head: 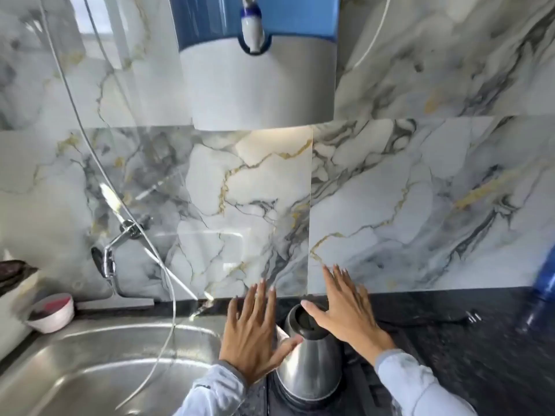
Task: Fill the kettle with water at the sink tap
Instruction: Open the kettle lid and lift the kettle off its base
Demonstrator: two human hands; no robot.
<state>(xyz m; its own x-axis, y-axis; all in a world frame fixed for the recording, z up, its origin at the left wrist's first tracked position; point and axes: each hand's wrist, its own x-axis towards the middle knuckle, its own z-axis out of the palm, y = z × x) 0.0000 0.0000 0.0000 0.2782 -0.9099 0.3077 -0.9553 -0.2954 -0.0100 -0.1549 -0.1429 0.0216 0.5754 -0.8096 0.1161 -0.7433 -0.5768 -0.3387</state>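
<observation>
A steel kettle (309, 364) with a black lid stands on the dark counter just right of the sink (99, 355). My left hand (252, 331) is spread flat beside the kettle's left side, its thumb touching the steel body. My right hand (345, 310) hovers over the kettle with fingers apart, its thumb at the black lid. Neither hand grips anything. The chrome sink tap (111, 256) sticks out of the marble wall at the far left, above the steel basin.
A blue and white water dispenser (258, 55) with a small spout hangs on the wall above. A thin hose (168, 295) droops into the sink. A white bowl (54, 312) sits at the sink's back left. A blue bottle (540, 292) stands far right.
</observation>
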